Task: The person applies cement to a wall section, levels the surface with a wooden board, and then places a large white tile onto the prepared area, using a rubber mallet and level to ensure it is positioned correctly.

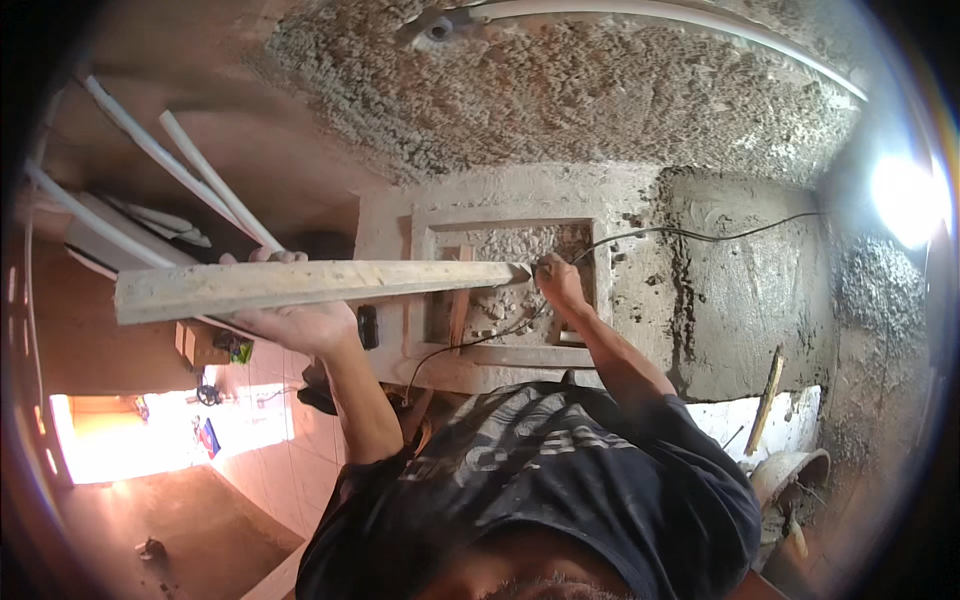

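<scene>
A long pale, mortar-stained plank [330,282] lies across my left hand [290,325], whose fingers curl around it from below. My right hand [555,282] is closed beside the plank's narrow right end, touching or very near a dark cable [690,234]; what its fingers hold is hidden. Beneath both is a recessed concrete frame [514,354] with rough rubble [520,238] and a short wooden strip [462,310] inside.
Wet smoothed mortar [750,290] and a bright lamp [907,200] are at the right. White pipes [200,180] extend at upper left, with another pipe [640,15] along the top. A bucket [785,475] and wooden stick [762,410] stand lower right. A lit doorway [110,430] shows lower left.
</scene>
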Demonstrator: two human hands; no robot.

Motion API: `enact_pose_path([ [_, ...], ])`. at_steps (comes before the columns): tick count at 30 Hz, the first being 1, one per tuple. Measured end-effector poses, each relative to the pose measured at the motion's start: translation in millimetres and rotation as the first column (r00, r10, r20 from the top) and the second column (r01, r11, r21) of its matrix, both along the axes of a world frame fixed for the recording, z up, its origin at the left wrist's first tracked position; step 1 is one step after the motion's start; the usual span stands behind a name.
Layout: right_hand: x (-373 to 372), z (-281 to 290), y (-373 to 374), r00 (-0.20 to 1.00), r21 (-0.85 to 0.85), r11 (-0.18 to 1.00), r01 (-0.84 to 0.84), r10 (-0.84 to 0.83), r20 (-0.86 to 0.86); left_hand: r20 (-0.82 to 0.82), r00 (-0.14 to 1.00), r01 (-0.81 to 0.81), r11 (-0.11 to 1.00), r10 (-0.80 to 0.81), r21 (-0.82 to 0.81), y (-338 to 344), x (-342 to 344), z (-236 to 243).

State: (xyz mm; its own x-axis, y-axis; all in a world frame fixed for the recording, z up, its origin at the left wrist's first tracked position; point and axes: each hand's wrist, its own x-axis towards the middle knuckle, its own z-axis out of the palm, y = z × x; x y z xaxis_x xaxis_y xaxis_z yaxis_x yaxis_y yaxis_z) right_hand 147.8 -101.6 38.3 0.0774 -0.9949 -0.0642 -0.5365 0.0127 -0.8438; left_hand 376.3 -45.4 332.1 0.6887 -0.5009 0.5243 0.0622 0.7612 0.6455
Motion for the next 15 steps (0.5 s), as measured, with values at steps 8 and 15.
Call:
enact_pose_path([
  [8,41.1,227.9,32.7,0.918,-0.606,0.747,-0.273,0.390,0.067,0.373,0.913,-0.222,0.967,0.162,0.122,12.3,2.3,-4.0],
  [15,37.4,211.6,-3.6,0.891,-0.600,0.760,-0.252,0.424,0.164,0.374,0.844,-0.456,0.881,0.384,0.124,7.7,-6.1,3.8],
])
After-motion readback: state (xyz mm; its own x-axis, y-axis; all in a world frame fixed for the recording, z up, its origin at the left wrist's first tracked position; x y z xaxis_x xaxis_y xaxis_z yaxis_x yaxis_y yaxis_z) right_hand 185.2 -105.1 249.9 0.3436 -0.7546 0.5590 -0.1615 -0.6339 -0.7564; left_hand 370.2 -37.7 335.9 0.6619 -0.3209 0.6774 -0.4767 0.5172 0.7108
